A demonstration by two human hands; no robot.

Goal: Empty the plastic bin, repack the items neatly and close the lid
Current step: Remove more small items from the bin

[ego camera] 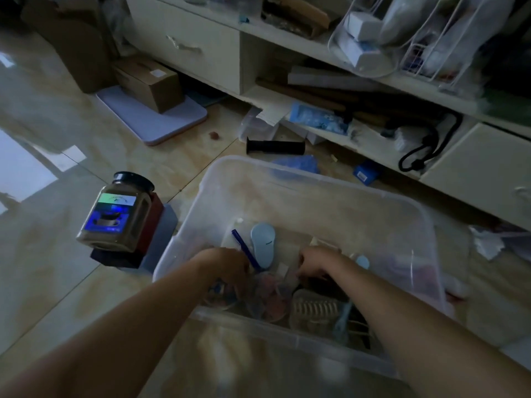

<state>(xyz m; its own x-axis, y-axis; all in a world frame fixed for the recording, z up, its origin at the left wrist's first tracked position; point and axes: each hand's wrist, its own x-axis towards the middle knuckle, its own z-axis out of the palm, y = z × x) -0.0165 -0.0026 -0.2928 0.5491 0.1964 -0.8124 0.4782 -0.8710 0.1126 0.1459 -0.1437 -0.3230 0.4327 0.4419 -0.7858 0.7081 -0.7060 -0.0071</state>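
Nearest, at about 6 o'clock, both bare arms reach down into the clear plastic bin (321, 193), which sits on the floor with no lid on it. The left hand (227, 268) is low on the bin's left side, curled down into a heap of small things, but the picture is too blurry to tell if its fingers are gripping anything. The right hand (316, 264) is near the middle, fingers bent down into the same heap, and I cannot tell if it is holding something either. Just past the hands, toward 12 o'clock, lie a dark blue pen (244, 248) and a pale blue oval thing (263, 244) on the bin's floor. Closer in, at 5 o'clock, a clear ridged case (316, 308) rests against the near wall. Outside the bin at 9 o'clock, a jar with a black cap (117, 214) stands on a small stack. Farther off at 12 o'clock, a black tube (275, 147) lies by the shelf. The emptying looks only half done. It is best to lift one thing at a time, get a firm hold first, and set each one beside the jar so nothing spills.
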